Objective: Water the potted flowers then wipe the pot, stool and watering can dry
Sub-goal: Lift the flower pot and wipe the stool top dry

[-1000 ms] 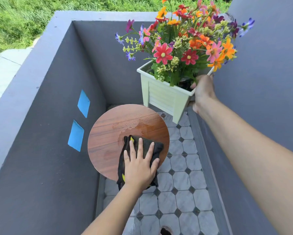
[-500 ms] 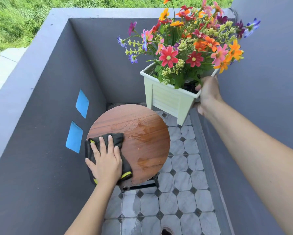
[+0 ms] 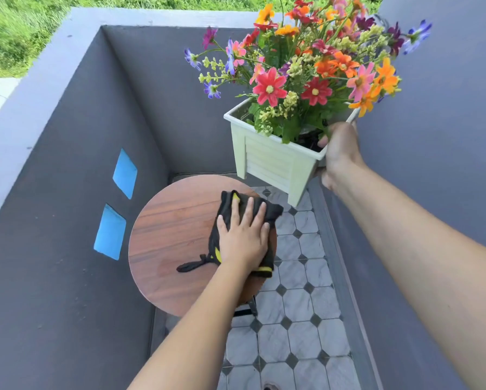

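Note:
My right hand (image 3: pixel 338 153) grips the near right rim of a pale square flower pot (image 3: pixel 270 161) and holds it in the air above and to the right of the stool. Colourful flowers (image 3: pixel 306 66) fill the pot. The round wooden stool top (image 3: pixel 168 237) stands below on the tiled floor. My left hand (image 3: pixel 243 239) lies flat, fingers spread, on a black cloth with yellow trim (image 3: pixel 268 215) at the stool's right side. The watering can is not in view.
Grey walls (image 3: pixel 67 192) close in on the left, back and right, the left one bearing two blue patches (image 3: pixel 125 173). The floor has grey octagonal tiles (image 3: pixel 298 313). Grass (image 3: pixel 16 26) lies beyond the wall.
My left hand has swept the cloth from the stool's near left edge across to its right side. The wet patch on the top is largely gone. The pot stays held up.

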Demonstrator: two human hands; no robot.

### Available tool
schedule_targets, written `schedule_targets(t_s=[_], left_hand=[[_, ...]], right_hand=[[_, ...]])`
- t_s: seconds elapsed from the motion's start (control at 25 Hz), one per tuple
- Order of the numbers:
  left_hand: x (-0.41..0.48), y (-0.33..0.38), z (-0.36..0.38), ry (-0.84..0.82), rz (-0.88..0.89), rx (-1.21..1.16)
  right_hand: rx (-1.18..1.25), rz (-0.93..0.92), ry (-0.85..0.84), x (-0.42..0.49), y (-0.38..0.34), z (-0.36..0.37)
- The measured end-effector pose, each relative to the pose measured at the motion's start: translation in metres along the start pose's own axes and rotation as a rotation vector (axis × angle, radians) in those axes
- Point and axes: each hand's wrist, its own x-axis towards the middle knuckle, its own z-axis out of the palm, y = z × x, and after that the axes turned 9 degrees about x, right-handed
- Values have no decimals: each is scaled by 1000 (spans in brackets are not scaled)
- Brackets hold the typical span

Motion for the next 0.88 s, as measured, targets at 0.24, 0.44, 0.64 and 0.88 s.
schedule_targets(t_s=[0.24, 0.44, 0.64, 0.88], left_hand=[[-95, -14, 25, -18, 159, 58], [-133, -62, 27, -17, 75, 92], [-126, -110, 19, 3, -151, 67], [-78, -131, 0, 68, -416, -67]], right_hand=[[-9, 10, 23, -12, 2, 5], [-27, 15, 18, -16, 3, 2], [-27, 20, 11, -19, 0, 0], [-26, -7, 7, -17, -7, -7]])
